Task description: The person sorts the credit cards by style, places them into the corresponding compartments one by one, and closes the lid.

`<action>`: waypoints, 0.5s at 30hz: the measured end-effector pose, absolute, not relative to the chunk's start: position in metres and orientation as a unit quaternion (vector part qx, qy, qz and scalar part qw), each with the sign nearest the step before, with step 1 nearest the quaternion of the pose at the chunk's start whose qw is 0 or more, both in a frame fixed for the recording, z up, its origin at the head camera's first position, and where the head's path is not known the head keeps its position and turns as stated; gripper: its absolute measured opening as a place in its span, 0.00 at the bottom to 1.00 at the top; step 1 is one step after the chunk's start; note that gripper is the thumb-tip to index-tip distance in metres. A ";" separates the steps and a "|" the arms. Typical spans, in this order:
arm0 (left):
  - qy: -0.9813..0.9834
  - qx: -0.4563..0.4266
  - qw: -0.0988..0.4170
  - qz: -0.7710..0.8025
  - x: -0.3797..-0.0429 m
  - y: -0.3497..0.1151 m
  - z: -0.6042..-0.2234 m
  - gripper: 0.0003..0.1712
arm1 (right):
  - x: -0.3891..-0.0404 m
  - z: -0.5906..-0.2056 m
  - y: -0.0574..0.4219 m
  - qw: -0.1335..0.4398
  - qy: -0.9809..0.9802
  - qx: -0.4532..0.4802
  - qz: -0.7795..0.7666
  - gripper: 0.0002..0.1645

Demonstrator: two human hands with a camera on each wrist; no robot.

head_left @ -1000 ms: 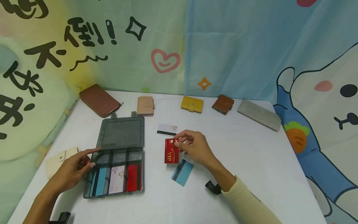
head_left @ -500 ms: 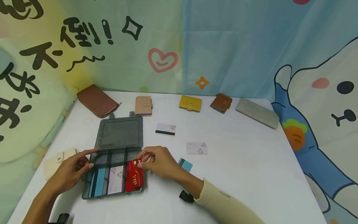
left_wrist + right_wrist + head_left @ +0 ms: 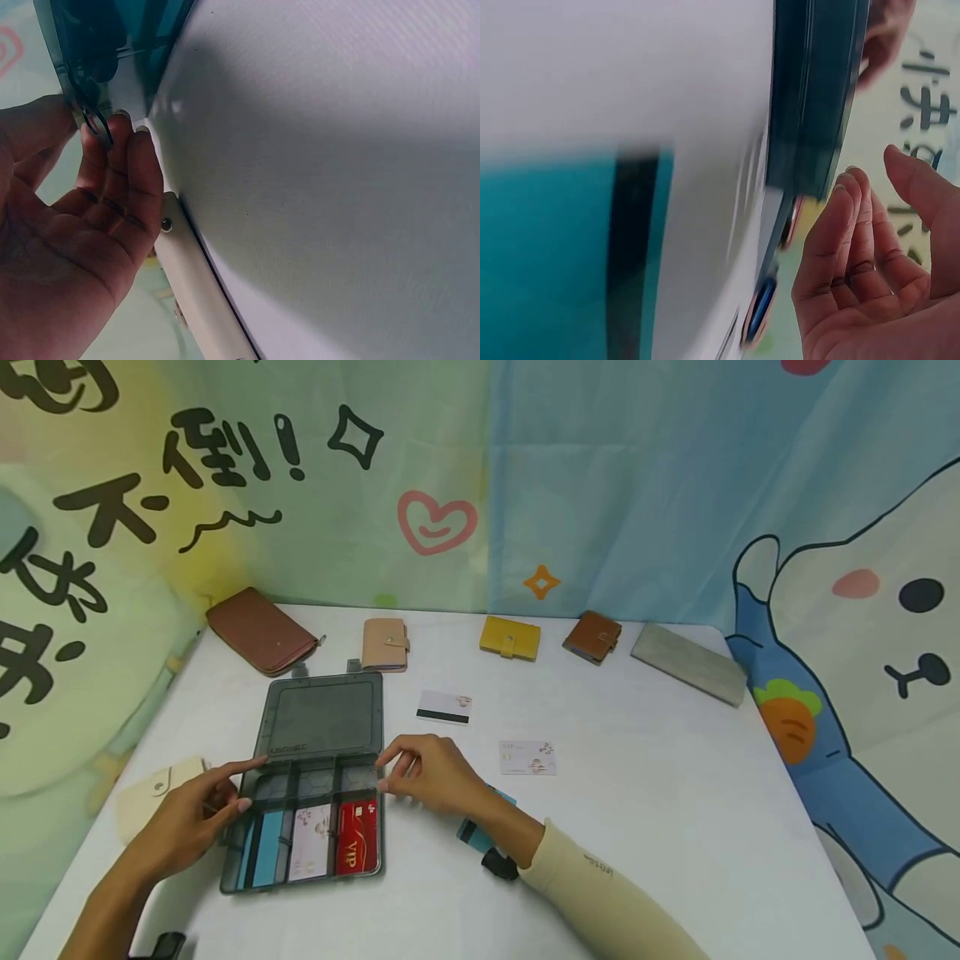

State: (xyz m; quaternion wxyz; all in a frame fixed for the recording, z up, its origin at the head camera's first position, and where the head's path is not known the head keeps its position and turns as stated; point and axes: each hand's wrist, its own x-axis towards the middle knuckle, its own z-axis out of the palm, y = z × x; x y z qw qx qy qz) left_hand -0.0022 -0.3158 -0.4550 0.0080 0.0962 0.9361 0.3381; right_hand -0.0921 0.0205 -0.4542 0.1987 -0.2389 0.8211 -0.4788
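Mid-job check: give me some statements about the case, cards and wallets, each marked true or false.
1. The plastic case is open. True.
2. Inside the case, the red VIP card lies left of the white card. False: it lies right of it.
3. The right grip holds no card. True.
4. The black-striped white card is inside the case. False: it lies on the table.
5. The yellow wallet lies left of the gray wallet. True.

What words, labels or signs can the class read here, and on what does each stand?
"VIP": red card in the box.
"不": printed backdrop.
"倒!": same backdrop.
Backdrop characters at the left edge: partly cut off.
Too small or blurred: lettering on the box lid, right sleeve and white cards.
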 end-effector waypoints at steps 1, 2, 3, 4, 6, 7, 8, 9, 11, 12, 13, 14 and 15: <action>0.936 0.097 0.007 0.339 -0.002 -0.316 -0.455 0.34 | -0.098 -0.455 0.023 0.190 0.825 -0.233 -0.478 0.15; 0.936 0.097 0.006 0.339 -0.002 -0.316 -0.455 0.34 | -0.104 -0.456 0.025 0.184 0.829 -0.226 -0.477 0.15; 0.935 0.097 0.006 0.340 -0.002 -0.316 -0.455 0.34 | -0.111 -0.456 0.028 0.178 0.835 -0.219 -0.474 0.16; 0.935 0.097 0.006 0.340 -0.002 -0.316 -0.455 0.34 | -0.118 -0.456 0.031 0.171 0.841 -0.212 -0.467 0.17; 0.936 0.097 0.005 0.339 -0.002 -0.316 -0.455 0.34 | -0.132 -0.457 0.035 0.163 0.851 -0.200 -0.457 0.19; 0.936 0.097 0.004 0.339 -0.003 -0.316 -0.455 0.34 | -0.139 -0.458 0.037 0.159 0.858 -0.195 -0.449 0.21; 0.936 0.096 0.004 0.338 -0.003 -0.316 -0.455 0.34 | -0.146 -0.458 0.039 0.156 0.864 -0.190 -0.440 0.22; 0.937 0.095 0.005 0.337 -0.003 -0.316 -0.455 0.33 | -0.152 -0.458 0.040 0.152 0.872 -0.184 -0.427 0.23; 0.937 0.093 0.005 0.336 -0.003 -0.315 -0.454 0.33 | -0.163 -0.458 0.042 0.144 0.890 -0.172 -0.398 0.25; 0.937 0.093 0.005 0.336 -0.003 -0.316 -0.454 0.33 | -0.167 -0.459 0.043 0.141 0.899 -0.166 -0.379 0.27; 0.937 0.091 0.004 0.336 -0.003 -0.315 -0.454 0.33 | -0.171 -0.459 0.043 0.137 0.908 -0.161 -0.361 0.28; 0.938 0.090 0.004 0.336 -0.003 -0.315 -0.453 0.33 | -0.175 -0.459 0.043 0.133 0.916 -0.155 -0.345 0.29; 0.937 0.090 0.003 0.336 -0.003 -0.315 -0.453 0.33 | -0.178 -0.460 0.043 0.131 0.922 -0.150 -0.331 0.30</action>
